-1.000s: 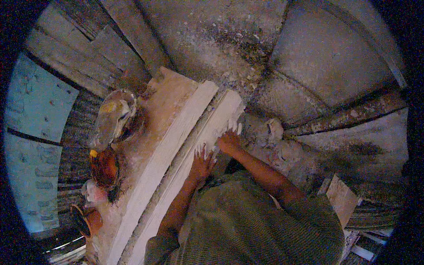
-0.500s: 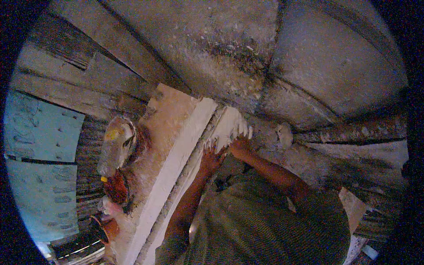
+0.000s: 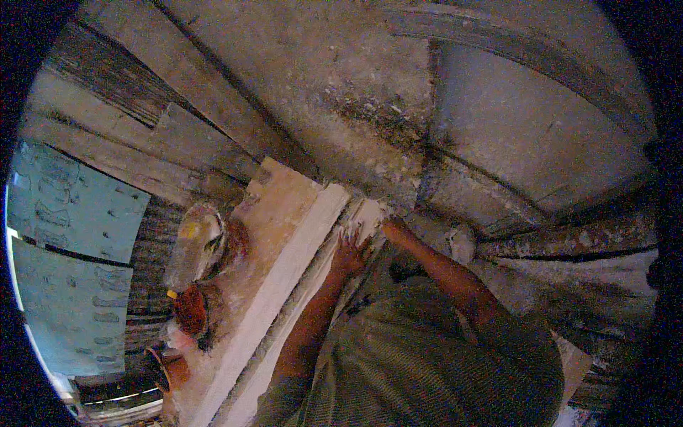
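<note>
Two long white strips lie side by side on the tan board, with a dark, rough gap between them. My left hand [image 3: 350, 257] rests on the far end of the near white strip [image 3: 364, 213], fingers spread and their tips whitish. At the outer end of that strip is my right hand [image 3: 391, 226]; its fingers are dim and blurred against the pale material, so their pose and any hold are unclear. The other white strip [image 3: 284, 274] runs just left of my left forearm, untouched by either hand. What the white material is cannot be made out.
Along the left side of the tan board [image 3: 281, 181] stand a clear plastic container [image 3: 192, 245] with yellow on it, a red-brown container [image 3: 190, 309], a pinkish bag [image 3: 176, 336] and a brown pot [image 3: 173, 368]. Blue-green sheets [image 3: 78, 206] hang at far left.
My view has shifted slightly, so the board sits lower. My right hand has drawn back toward the strip's outer end, and the pale finger-like shapes before it no longer show. The left fingers stay spread.
</note>
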The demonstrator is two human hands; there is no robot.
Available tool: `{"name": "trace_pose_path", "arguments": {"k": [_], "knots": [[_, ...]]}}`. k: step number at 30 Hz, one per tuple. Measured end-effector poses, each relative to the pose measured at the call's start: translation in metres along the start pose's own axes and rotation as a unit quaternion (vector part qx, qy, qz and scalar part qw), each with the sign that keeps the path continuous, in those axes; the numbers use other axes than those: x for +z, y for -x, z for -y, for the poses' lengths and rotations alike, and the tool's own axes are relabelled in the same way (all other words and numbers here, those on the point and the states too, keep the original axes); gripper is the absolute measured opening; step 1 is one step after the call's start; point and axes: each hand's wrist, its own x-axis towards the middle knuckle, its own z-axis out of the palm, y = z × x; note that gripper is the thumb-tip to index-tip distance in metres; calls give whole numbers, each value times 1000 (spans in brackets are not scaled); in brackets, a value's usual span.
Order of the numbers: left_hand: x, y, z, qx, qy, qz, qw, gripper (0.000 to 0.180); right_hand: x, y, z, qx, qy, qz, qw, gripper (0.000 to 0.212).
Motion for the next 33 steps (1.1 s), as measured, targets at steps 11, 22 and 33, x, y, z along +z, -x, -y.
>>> {"name": "trace_pose_path", "arguments": {"k": [11, 22, 33], "knots": [[34, -93, 17, -148, 41, 177, 972, 59, -32, -92, -30, -28, -65, -6, 997, 28], [37, -108, 4, -144, 33, 68, 987, 72, -40, -116, -35, -62, -91, -4, 994, 28], [8, -206, 20, -315, 258, 130, 904, 79, -37, -109, -85, -12, -55, -87, 995, 29]]}}
